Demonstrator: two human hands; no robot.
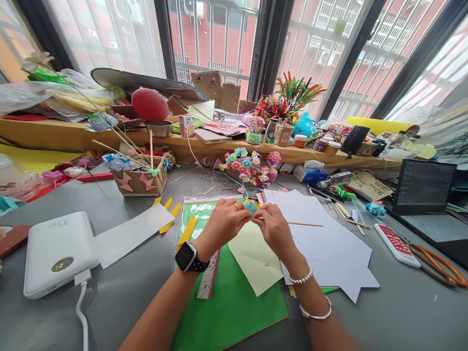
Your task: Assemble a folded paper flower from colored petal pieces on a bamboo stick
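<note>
Both hands meet over the middle of the desk around a small blue-and-yellow paper flower [251, 206]. My left hand [225, 219] pinches it from the left, thumb and fingertips together. From the other side my right hand [273, 226] closes its fingertips at the flower's base. A thin wooden stick [306, 224] sticks out to the right behind my right hand; whether it joins the flower is hidden. Below lie a pale yellow paper sheet [256, 258], a ruler [208, 282] and a green board [226, 317]. White paper sheets [329, 243] spread to the right.
A white power bank [60, 248] with a cable and a white paper strip [133, 234] lie left, near yellow paper strips [171, 218]. Behind are a cardboard basket [141, 183] and colourful craft flowers [243, 163]. A calculator [397, 245], orange-handled scissors [438, 265] and a laptop [424, 195] are right.
</note>
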